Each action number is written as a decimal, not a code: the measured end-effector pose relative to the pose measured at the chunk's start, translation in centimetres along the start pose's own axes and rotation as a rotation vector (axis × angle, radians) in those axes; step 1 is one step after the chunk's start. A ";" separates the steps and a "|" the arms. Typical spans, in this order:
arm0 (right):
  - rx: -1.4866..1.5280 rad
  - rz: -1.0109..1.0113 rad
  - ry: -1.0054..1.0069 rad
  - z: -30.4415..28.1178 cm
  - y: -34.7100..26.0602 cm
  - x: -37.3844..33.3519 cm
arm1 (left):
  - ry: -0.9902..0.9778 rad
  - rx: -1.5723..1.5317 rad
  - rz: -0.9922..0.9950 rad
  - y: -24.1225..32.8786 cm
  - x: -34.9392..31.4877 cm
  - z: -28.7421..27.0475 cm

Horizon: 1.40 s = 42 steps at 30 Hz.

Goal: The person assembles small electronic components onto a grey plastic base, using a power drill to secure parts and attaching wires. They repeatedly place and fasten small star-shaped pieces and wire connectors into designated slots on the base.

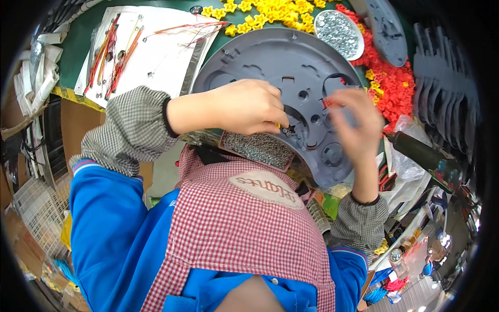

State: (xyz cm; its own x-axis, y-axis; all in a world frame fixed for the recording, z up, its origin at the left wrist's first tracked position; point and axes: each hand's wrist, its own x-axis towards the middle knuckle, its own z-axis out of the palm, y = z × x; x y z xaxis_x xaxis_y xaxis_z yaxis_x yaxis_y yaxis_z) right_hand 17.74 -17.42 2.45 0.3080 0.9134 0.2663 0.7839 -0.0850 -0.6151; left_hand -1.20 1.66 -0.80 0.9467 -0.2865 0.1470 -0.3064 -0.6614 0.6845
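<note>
A curved grey plastic shell [260, 60] lies in front of me, its moulded posts and recesses facing up. Over its near edge my left hand [247, 106] is closed in a pinch on a small yellow piece [278, 125], mostly hidden by the fingers. A dark star-shaped opening [291, 130] shows just beside those fingertips. Above the shell's right part is my right hand [358, 122], smeared by motion, its fingers curved. A small red piece [327, 102] shows at its fingertips; whether the hand grips it is unclear.
Yellow star-shaped pieces [280, 13] and red pieces [392, 88] lie in heaps behind the shell. A white dish [359, 51] and a tray [286, 168] hold small metal parts. Wires [125, 54] lie on white paper [166, 49]. Grey parts [447, 88] and a dark cylindrical tool [423, 151] are at right.
</note>
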 end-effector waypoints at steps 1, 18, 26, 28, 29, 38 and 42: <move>0.042 -0.053 -0.112 1.5 -1.1 -1.0 | 0.016 0.056 -0.004 0.6 -0.9 -0.2; -0.100 -0.162 -0.371 3.5 0.4 -1.6 | 0.208 0.440 -0.167 6.1 -6.4 6.3; -0.075 -0.303 -0.255 6.8 -6.4 -6.8 | 0.191 0.289 -0.164 5.6 -5.9 6.4; -0.261 -0.131 -0.256 8.7 -6.2 -7.7 | 0.203 0.186 -0.128 5.6 -6.0 5.6; -0.349 -0.049 -0.259 9.2 -6.2 -7.7 | 0.217 0.153 -0.093 5.7 -5.7 4.9; -0.357 0.010 -0.192 10.1 -5.9 -8.3 | 0.189 0.196 -0.238 0.1 1.4 1.0; -0.346 0.005 -0.194 10.0 -5.8 -8.1 | 0.188 0.272 -0.122 -0.5 2.5 1.9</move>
State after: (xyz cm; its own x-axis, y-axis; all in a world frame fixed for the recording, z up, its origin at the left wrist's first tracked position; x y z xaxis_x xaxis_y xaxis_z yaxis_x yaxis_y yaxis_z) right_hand 5.27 -20.32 -3.54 0.2309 0.9680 0.0985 0.9280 -0.1887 -0.3212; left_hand 1.11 -0.08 -2.12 0.9719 -0.0778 0.2222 -0.1809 -0.8509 0.4933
